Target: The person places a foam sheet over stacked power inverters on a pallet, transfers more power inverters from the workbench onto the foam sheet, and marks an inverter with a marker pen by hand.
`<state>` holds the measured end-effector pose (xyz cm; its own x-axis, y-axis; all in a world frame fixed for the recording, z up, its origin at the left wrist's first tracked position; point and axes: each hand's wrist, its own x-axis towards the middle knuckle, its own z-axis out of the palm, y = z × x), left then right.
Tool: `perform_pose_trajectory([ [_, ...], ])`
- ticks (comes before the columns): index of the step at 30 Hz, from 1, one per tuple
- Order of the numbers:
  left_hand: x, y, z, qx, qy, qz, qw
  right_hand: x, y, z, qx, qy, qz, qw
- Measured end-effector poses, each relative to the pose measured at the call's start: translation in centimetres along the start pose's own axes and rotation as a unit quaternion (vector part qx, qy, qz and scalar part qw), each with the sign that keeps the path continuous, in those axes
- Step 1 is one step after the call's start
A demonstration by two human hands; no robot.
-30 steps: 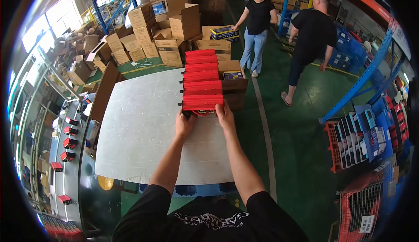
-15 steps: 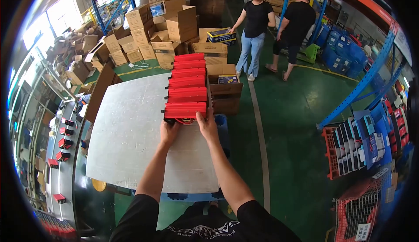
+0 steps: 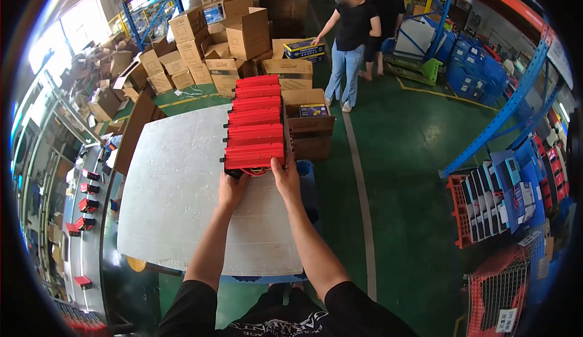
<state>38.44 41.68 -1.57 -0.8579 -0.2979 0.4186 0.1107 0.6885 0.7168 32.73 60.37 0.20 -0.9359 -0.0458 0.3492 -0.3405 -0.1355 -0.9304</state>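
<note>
Several red metal-cased electrical units stand in a row on a grey metal-topped table (image 3: pixel 176 197), running away from me along its right side. Both hands are at the nearest red unit (image 3: pixel 254 153), whose near end shows wires. My left hand (image 3: pixel 232 190) is closed at its lower left corner, fingers partly hidden beneath or behind it. My right hand (image 3: pixel 286 182) grips the right side, its thumb on top and its fingers around the far side.
An open carton (image 3: pixel 311 132) with a printed box inside stands beyond the table's right edge. Cardboard boxes (image 3: pixel 249 36) are piled behind. A person (image 3: pixel 354 27) touches a blue-yellow box; another stands behind. Red units sit along a left-hand line (image 3: pixel 94 258). A blue rack post (image 3: pixel 498 112) rises at right.
The person at the back right has moved left, now partly behind the other person. My view has shifted slightly. My hands keep their grip on the nearest red unit.
</note>
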Motion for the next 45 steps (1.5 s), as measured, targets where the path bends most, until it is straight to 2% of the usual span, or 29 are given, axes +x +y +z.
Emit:
perform_pose_trajectory([
  [5,0.1,0.1,0.1,0.005,0.006,0.016,1.0,0.8,0.3,-0.4,0.062,-0.04,-0.049,0.996],
  [9,0.2,0.2,-0.2,0.02,0.006,0.031,0.999,-0.7,0.2,-0.5,0.092,-0.008,0.028,0.995],
  [11,0.6,0.0,-0.3,0.026,0.004,0.034,0.999,-3.3,-3.1,-1.5,0.141,0.015,0.085,0.986],
  [13,0.6,-0.5,-0.1,0.031,0.007,0.018,0.999,-7.2,-6.1,-1.5,0.175,0.162,0.171,0.956],
  [14,0.6,-1.6,0.0,0.023,-0.027,0.011,0.999,-9.3,-7.4,-1.6,0.164,0.157,0.174,0.958],
  [15,0.1,-1.3,-0.4,0.032,-0.016,0.002,0.999,-11.2,-8.2,-1.6,0.154,0.154,0.174,0.96],
  [18,-1.3,-0.2,-1.4,0.067,0.003,-0.027,0.997,-16.5,-8.5,-0.4,0.117,0.008,0.202,0.972],
  [21,-7.0,-1.4,-5.7,0.079,0.065,0.018,0.995,-20.7,-10.2,1.7,0.068,-0.131,0.204,0.968],
  [23,-13.1,-0.6,-11.2,0.094,0.099,-0.019,0.99,-23.2,-11.6,3.8,0.074,-0.209,0.227,0.948],
  [25,-20.7,-1.0,-16.5,-0.001,0.187,-0.054,0.981,-25.1,-12.5,6.4,0.018,-0.291,0.208,0.934],
  [27,-29.3,-2.2,-21.8,0.036,0.224,-0.084,0.97,-27.9,-12.6,10.0,-0.001,-0.391,0.187,0.901],
  [29,-36.9,-1.2,-26.5,-0.017,0.211,-0.181,0.961,-31.3,-12.7,14.0,-0.009,-0.529,0.192,0.827],
  [30,-43.0,-1.2,-28.8,-0.099,0.144,-0.276,0.945,-31.5,-18.0,16.5,-0.023,-0.589,0.308,0.747],
  [31,-45.9,-3.0,-31.3,-0.181,0.108,-0.321,0.923,-34.2,-15.7,19.0,-0.006,-0.679,0.229,0.697],
  [32,-48.3,-2.8,-33.6,-0.343,0.14,-0.41,0.833,-37.9,-13.4,21.4,0.018,-0.754,0.143,0.641],
  [33,-50.2,-2.4,-36.8,-0.355,0.109,-0.434,0.821,-40.6,-14.6,24.2,0.03,-0.799,0.167,0.577],
  [34,-52.1,-2.4,-39.2,-0.436,0.102,-0.449,0.773,-44.2,-13.8,27.2,0.05,-0.838,0.163,0.519],
  [36,-55.9,-2.8,-43.9,-0.46,0.097,-0.457,0.755,-50.7,-14.2,31.7,0.068,-0.891,0.191,0.406],
  [38,-58.5,-3.6,-48.5,-0.47,0.082,-0.449,0.755,-56.7,-16.2,37.0,0.08,-0.917,0.224,0.32],
  [41,-62.6,-4.0,-54.2,-0.543,0.146,-0.391,0.729,-62.8,-18.7,43.3,0.1,-0.948,0.23,0.195],
  [42,-63.4,-4.2,-55.4,-0.553,0.184,-0.404,0.705,-64.1,-18.7,45.4,0.12,-0.958,0.206,0.156],
  [45,-66.4,-8.8,-56.9,-0.531,0.252,-0.338,0.735,-67.0,-19.8,51.1,0.101,-0.975,0.169,0.104],
])
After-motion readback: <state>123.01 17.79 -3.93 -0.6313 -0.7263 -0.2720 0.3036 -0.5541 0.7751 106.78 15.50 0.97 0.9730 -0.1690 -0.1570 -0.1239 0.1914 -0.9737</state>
